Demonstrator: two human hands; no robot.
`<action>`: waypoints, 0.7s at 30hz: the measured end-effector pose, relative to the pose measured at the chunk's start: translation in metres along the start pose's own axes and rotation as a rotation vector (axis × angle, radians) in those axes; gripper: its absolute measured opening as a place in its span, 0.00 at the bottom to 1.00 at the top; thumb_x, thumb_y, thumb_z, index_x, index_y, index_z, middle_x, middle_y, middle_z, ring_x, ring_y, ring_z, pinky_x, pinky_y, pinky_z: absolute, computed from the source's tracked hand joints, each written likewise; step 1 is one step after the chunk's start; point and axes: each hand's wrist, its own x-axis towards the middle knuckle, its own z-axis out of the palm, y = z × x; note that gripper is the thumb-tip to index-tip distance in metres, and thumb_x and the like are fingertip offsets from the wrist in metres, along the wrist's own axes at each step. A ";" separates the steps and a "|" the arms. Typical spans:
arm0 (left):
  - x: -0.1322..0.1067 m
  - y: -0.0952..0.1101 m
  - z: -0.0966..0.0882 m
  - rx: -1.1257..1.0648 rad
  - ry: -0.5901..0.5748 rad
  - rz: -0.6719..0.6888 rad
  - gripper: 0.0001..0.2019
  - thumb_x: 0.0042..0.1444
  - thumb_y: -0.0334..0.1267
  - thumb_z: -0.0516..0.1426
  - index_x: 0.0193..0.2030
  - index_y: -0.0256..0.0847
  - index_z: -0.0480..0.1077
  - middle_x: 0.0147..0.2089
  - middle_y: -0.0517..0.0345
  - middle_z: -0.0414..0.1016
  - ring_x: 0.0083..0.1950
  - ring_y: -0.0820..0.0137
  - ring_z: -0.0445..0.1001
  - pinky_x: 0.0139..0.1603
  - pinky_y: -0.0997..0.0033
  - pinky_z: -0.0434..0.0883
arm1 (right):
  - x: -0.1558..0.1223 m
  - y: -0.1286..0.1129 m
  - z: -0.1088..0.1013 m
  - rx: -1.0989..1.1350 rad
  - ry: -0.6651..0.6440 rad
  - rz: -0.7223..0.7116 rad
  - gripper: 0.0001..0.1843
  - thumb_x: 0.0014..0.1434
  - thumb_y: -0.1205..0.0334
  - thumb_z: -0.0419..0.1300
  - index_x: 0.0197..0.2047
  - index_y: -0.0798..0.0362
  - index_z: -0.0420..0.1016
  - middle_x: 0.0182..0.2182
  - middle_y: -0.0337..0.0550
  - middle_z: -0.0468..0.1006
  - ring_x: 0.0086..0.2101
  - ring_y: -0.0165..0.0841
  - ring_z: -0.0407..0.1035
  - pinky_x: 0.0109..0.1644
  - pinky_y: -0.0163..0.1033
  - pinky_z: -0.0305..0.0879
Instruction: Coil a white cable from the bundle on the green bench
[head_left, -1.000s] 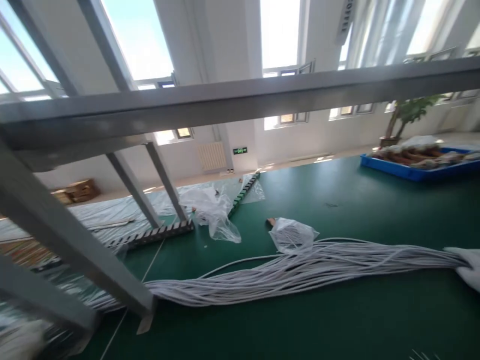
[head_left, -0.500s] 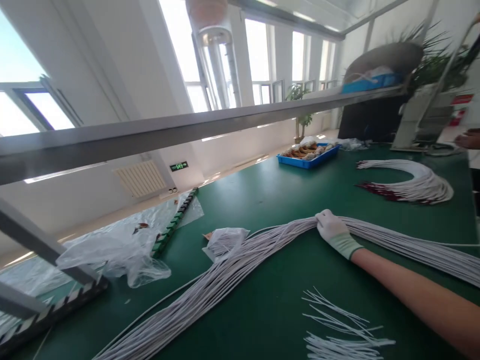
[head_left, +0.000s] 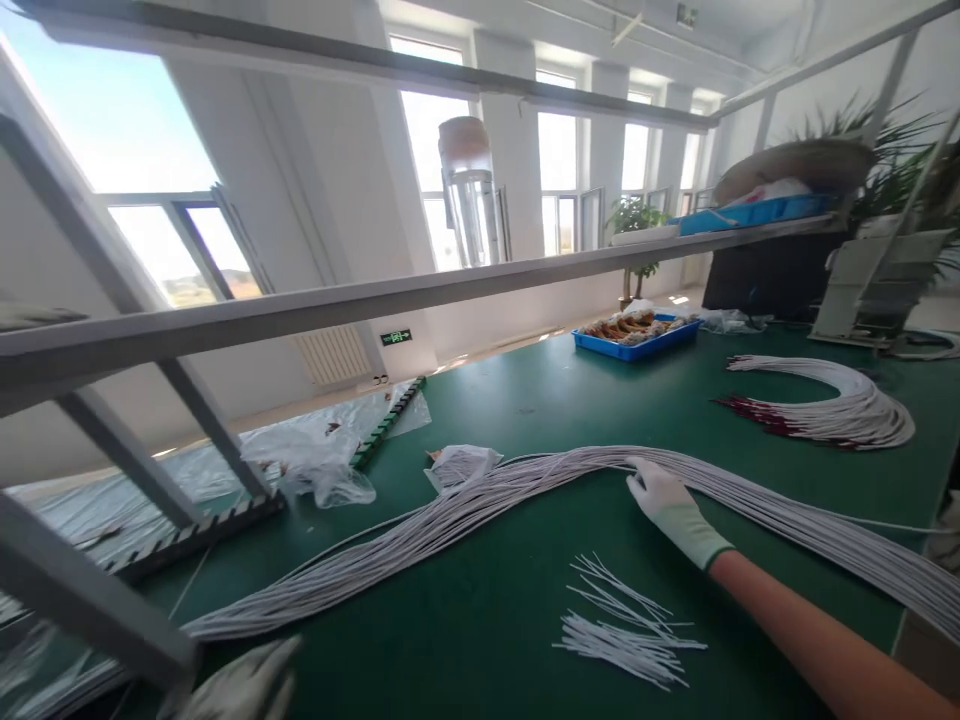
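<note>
A long bundle of thin white wires [head_left: 442, 530] arcs across the green tabletop. My right hand [head_left: 664, 492], in a white glove with a pale green cuff, lies against the near edge of the bundle. Its thumb and forefinger look slightly apart, and the bundle is outside its grasp. My left hand [head_left: 244, 685], also gloved, shows at the bottom edge below the wires. Its fingers are stretched out and a little blurred. Short cut wires [head_left: 622, 640] lie in a loose pile nearer to me. A small clear bag [head_left: 463, 464] rests against the bundle's far side.
A grey metal rail [head_left: 360, 300] crosses above the table. Slotted strips [head_left: 202, 530] and plastic sheeting [head_left: 330, 470] are on the left. At the back stands a blue tray [head_left: 637, 348] of parts. A curved white wire bundle with dark red ends [head_left: 862, 400] lies at right.
My right hand has loosened from around the wire bundle and sits at its near edge. My left hand has come into view at the bottom. The camera view has shifted.
</note>
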 end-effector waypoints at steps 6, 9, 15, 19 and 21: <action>0.045 0.105 0.062 0.182 -0.117 0.341 0.17 0.70 0.35 0.54 0.61 0.40 0.76 0.60 0.46 0.77 0.64 0.55 0.70 0.71 0.49 0.62 | -0.070 -0.047 0.010 0.227 -0.150 -0.153 0.24 0.71 0.69 0.53 0.68 0.62 0.67 0.48 0.52 0.80 0.45 0.38 0.77 0.53 0.42 0.78; 0.070 0.154 0.093 0.229 -0.178 0.419 0.12 0.69 0.37 0.57 0.55 0.40 0.77 0.57 0.49 0.78 0.61 0.58 0.73 0.68 0.47 0.66 | -0.107 -0.073 0.020 0.299 -0.217 -0.231 0.22 0.72 0.70 0.53 0.67 0.60 0.69 0.47 0.48 0.80 0.42 0.35 0.77 0.51 0.39 0.78; 0.077 0.173 0.114 0.227 -0.244 0.268 0.18 0.66 0.47 0.61 0.56 0.37 0.74 0.54 0.46 0.78 0.58 0.55 0.76 0.64 0.43 0.70 | -0.146 -0.115 0.027 0.441 -0.329 -0.279 0.21 0.70 0.74 0.55 0.65 0.60 0.72 0.47 0.49 0.80 0.44 0.37 0.77 0.54 0.43 0.78; 0.070 0.161 0.115 0.154 -0.211 0.170 0.23 0.67 0.46 0.60 0.65 0.37 0.67 0.62 0.44 0.74 0.61 0.56 0.74 0.63 0.48 0.72 | -0.152 -0.133 0.027 0.485 -0.339 -0.252 0.21 0.69 0.75 0.57 0.64 0.59 0.73 0.47 0.48 0.80 0.45 0.37 0.77 0.55 0.44 0.78; 0.069 0.161 0.115 0.150 -0.188 0.166 0.21 0.68 0.43 0.59 0.65 0.38 0.68 0.63 0.45 0.73 0.63 0.56 0.73 0.65 0.49 0.70 | -0.153 -0.138 0.028 0.502 -0.343 -0.245 0.21 0.70 0.75 0.57 0.64 0.59 0.74 0.47 0.48 0.80 0.44 0.37 0.77 0.54 0.45 0.78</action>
